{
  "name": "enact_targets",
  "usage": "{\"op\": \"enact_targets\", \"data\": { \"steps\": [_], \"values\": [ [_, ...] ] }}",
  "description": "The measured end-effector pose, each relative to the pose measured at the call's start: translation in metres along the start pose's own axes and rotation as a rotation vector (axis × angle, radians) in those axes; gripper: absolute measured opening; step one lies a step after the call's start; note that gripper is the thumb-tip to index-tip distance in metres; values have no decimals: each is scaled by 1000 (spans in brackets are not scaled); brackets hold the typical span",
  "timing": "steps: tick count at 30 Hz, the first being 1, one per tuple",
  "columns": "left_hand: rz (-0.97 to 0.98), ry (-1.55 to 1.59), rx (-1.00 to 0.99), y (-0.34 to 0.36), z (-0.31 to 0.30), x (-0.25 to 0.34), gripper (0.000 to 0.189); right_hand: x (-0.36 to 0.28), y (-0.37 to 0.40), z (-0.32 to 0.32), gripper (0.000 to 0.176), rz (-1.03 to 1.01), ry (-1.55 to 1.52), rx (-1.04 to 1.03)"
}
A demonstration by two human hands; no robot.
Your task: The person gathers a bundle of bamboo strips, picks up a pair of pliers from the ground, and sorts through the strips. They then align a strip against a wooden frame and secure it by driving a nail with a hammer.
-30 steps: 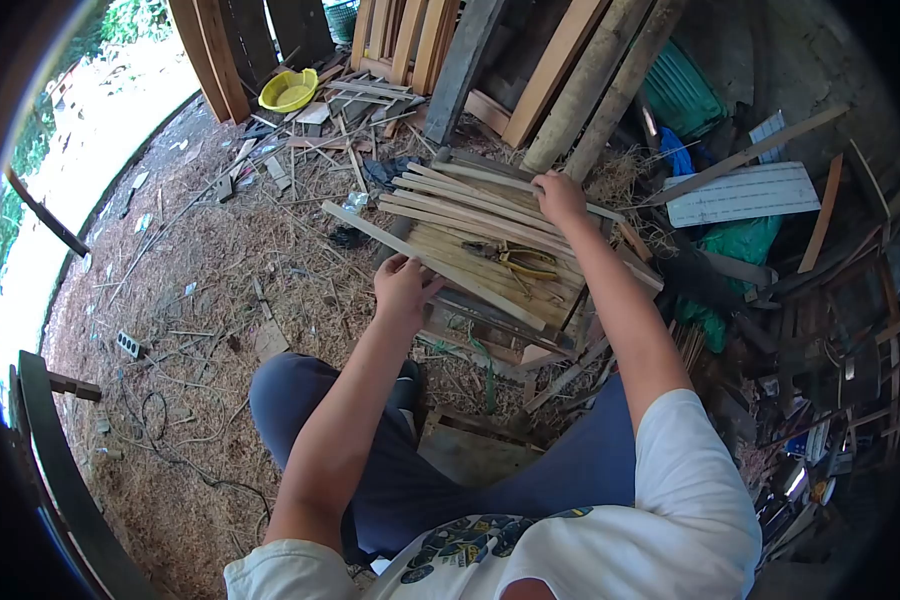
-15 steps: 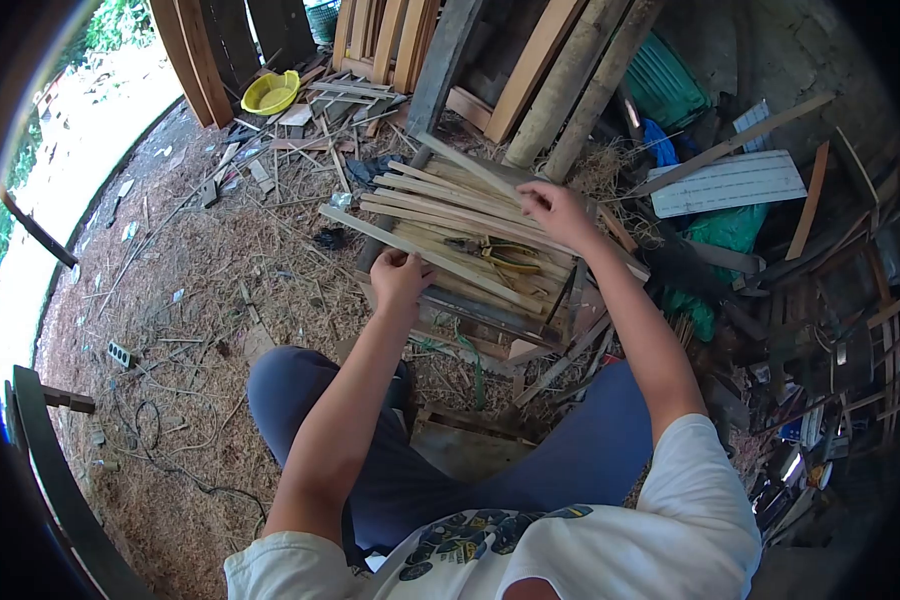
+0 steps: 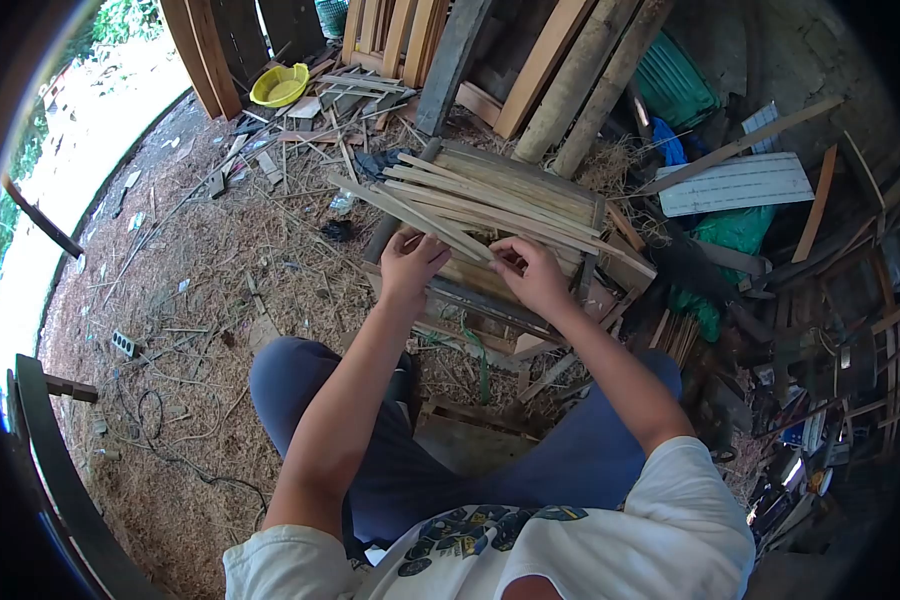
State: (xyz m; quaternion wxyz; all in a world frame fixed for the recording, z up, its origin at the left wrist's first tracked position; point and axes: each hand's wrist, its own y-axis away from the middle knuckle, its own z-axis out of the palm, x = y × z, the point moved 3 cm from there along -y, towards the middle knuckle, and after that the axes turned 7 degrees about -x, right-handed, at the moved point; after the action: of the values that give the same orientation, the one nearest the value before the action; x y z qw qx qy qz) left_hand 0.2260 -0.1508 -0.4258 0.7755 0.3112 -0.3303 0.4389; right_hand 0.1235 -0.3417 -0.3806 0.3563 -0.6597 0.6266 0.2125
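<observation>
Left hand (image 3: 410, 262) and right hand (image 3: 530, 272) are meeting at the frame's (image 3: 480, 300) near edge, fingers curling to pinch 1 thin slat (image 3: 425, 220) that is lying aslant over its near-left corner. Judging by this, only 1 slat is being handled; the pile (image 3: 510, 195) farther back on the frame is lying loose. No readable writing is showing.

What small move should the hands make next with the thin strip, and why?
Probably lift the slanted strip clear: the left hand and the right hand pinch its near end, and it lies crossed over the other strips.
</observation>
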Motion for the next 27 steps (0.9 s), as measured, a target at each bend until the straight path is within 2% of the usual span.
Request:
{"op": "enact_targets", "data": {
  "steps": [5, 11, 14, 20, 22, 27],
  "values": [
    [10, 3, -71, 2, 5, 4, 41, -1, 3, 0, 24, -68, 11, 79],
    [97, 42, -347, 3, 24, 17, 31, -13, 11, -16, 23, -78, -69, 127],
    [110, 28, -375, 5, 31, 20, 28, -21, 16, -23, 22, -108, -48, 185],
    [254, 43, -340, 4, 40, 36, 23, -29, 26, -22, 21, -131, -10, 343],
    [241, 49, -355, 8, 43, 44, 25, -29, 29, -23, 21, -150, 16, 402],
    [197, 13, -398, 16, 50, 39, 30, -32, 32, -23, 19, -215, 4, 379]
  ]
}}
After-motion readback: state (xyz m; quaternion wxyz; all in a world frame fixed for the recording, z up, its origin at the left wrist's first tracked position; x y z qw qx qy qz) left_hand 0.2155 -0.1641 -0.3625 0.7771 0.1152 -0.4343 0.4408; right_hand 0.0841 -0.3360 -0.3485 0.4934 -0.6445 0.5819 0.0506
